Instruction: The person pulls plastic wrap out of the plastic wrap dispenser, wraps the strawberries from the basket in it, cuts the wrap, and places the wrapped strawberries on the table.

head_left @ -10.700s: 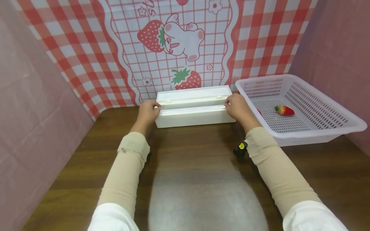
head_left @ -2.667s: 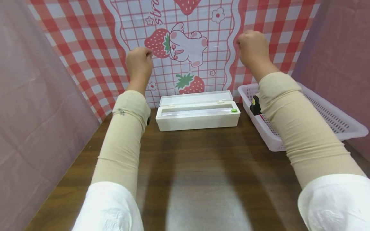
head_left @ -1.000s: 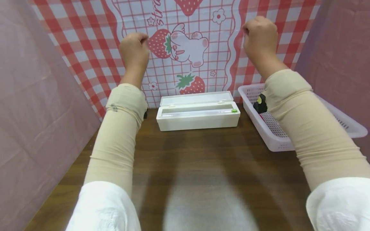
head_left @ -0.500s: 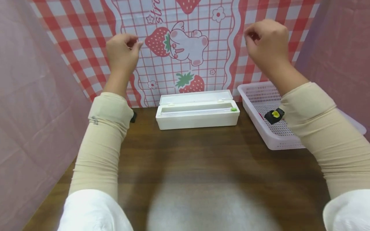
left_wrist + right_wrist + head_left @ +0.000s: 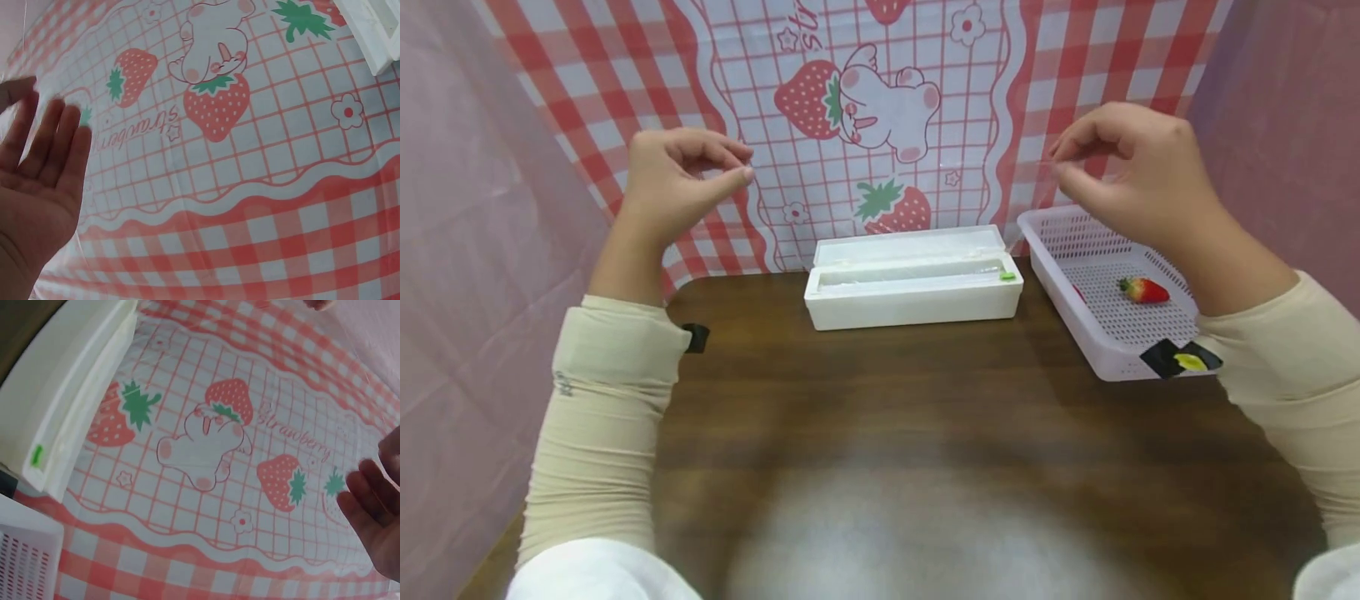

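Note:
A white cling film dispenser box stands at the back of the table with its lid raised. A green slider sits at its right end. My left hand is lifted to the left of the box, thumb and fingertips pinched together. On the other side my right hand is raised with a similar pinch. Between them spans a thin, see-through sheet of cling film, of which only faint edges and glints show. The right wrist view also has the box at left.
A white plastic basket stands to the right of the box, partly behind the right forearm. Inside lies a strawberry; another red bit shows by its left wall. A strawberry-print checked cloth hangs behind the brown wooden table.
From gripping the box ends, my hands rose above it with the film. Over the last second they have spread apart and come lower and nearer. The box stays in place.

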`<state>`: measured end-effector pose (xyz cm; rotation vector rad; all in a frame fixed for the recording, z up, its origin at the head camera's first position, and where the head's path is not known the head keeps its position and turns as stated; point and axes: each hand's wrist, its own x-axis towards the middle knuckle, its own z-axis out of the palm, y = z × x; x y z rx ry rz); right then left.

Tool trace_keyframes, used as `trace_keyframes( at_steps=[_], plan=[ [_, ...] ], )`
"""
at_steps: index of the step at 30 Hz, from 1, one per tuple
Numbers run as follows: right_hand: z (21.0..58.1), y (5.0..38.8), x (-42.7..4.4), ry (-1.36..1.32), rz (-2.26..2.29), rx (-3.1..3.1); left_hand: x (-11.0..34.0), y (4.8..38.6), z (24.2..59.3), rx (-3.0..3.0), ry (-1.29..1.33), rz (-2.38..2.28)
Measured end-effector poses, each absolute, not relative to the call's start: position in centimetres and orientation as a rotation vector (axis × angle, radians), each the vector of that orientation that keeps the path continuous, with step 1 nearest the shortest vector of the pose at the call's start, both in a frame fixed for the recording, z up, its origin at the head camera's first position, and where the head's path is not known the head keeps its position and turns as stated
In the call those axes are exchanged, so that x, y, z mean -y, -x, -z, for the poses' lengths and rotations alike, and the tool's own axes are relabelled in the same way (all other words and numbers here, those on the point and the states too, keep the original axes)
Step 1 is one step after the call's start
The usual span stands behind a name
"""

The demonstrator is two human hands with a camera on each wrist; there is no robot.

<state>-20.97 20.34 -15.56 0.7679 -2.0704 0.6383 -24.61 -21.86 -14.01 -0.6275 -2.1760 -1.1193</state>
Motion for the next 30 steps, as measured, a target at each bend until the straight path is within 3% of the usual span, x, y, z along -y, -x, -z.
trace_keyframes(
  at_steps=[8,17,30],
  plan=[
    [18.4,18.7,-21.6,-1.078,-0.955,2.196,23.6,21.8,16.0,2.316,1.059,1.370],
    [23.8,17.3,-22.8,-1.460,-1.168,2.330,24.0,20.7,21.0,2.491,1.492,1.583],
    [29.7,18.5,-22.7,-1.724,-1.107,2.635,20.9,20.6,29.0,2.913,1.595,1.586]
  ],
)
